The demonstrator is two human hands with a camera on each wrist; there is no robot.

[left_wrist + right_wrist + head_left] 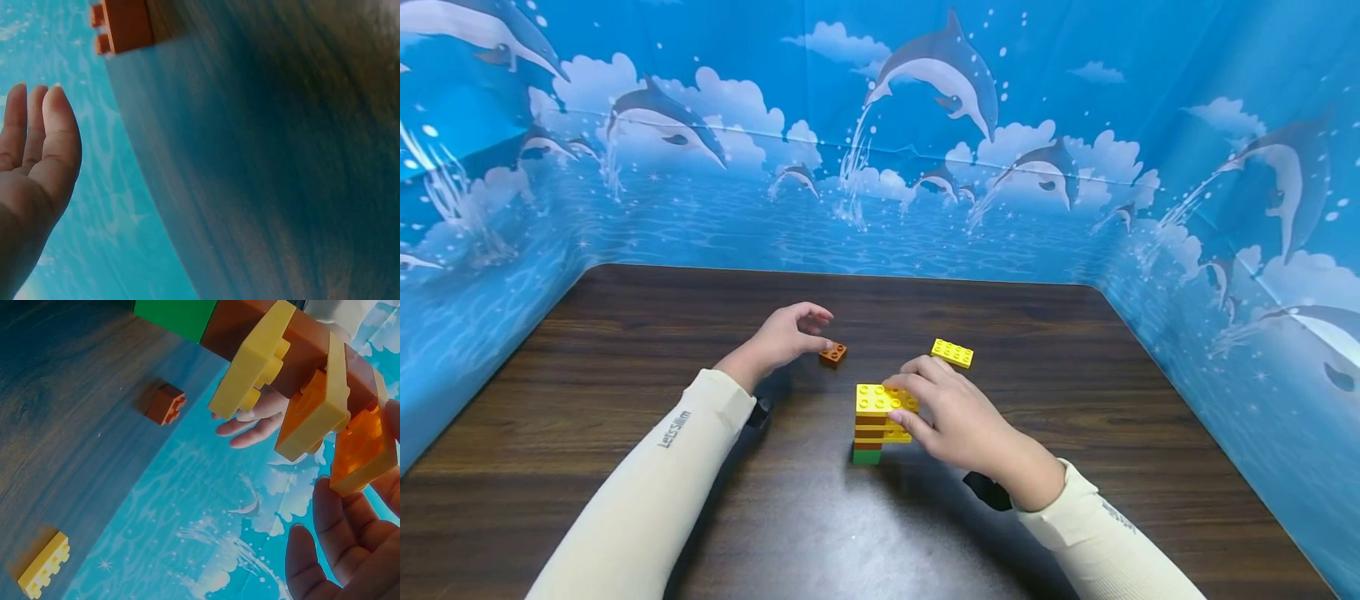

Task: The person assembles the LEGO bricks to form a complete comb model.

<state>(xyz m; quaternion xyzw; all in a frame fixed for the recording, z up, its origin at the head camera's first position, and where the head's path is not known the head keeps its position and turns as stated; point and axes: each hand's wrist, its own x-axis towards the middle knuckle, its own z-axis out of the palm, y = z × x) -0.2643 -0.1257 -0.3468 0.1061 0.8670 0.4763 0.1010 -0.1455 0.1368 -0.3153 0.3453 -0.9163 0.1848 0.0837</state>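
Left: left hand (pixel 782 337) has thumb and fingers apart, thumb tip at the loose brown brick (pixel 832 356) on the table (pixel 662 317). Centre: tower stands upright, green brick (pixel 867 457) at its foot, brown bricks and overhanging yellow ones above. Right: right hand (pixel 958 417) pinches the top yellow brick (pixel 871 402) between thumb and finger; a loose yellow brick (pixel 952 352) lies just beyond it. Judged step: reaching for the brown brick while the tower is steadied. Next move probably calls for closing left thumb and fingers on that brick, the right keeping its pinch light.

Hard to make out, left to right: the left wrist view cuts off the brown brick at its upper edge and shows no thumb, so contact there is unconfirmed. In the head view, the right hand covers part of the top yellow brick.
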